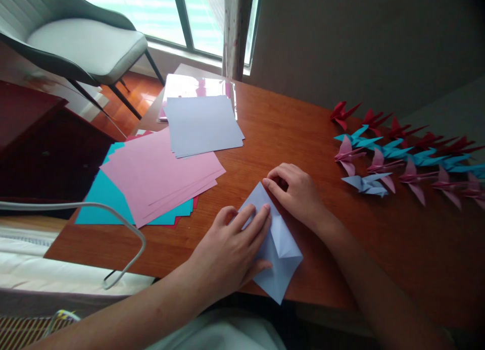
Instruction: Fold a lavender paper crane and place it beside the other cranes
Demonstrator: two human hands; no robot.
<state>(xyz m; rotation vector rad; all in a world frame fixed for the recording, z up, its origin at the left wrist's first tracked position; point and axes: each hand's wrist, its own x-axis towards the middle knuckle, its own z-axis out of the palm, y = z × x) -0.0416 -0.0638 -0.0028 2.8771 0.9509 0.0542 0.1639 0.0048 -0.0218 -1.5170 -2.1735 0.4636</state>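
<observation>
A partly folded pale lavender sheet of paper point(281, 254) lies on the wooden table point(288, 133) near its front edge. My left hand point(231, 249) lies flat on the sheet's left half, fingers stretched out and pressing it down. My right hand point(293, 191) rests at the sheet's upper corner, fingers curled and pressing on the fold there.
Stacks of lavender paper point(202, 125), pink paper point(159, 173) and teal paper point(104, 201) lie to the left. Rows of red, teal, pink and lavender paper cranes point(401, 155) line the right side. A grey chair point(79, 42) stands by the window. A white cable point(125, 223) loops off the left edge.
</observation>
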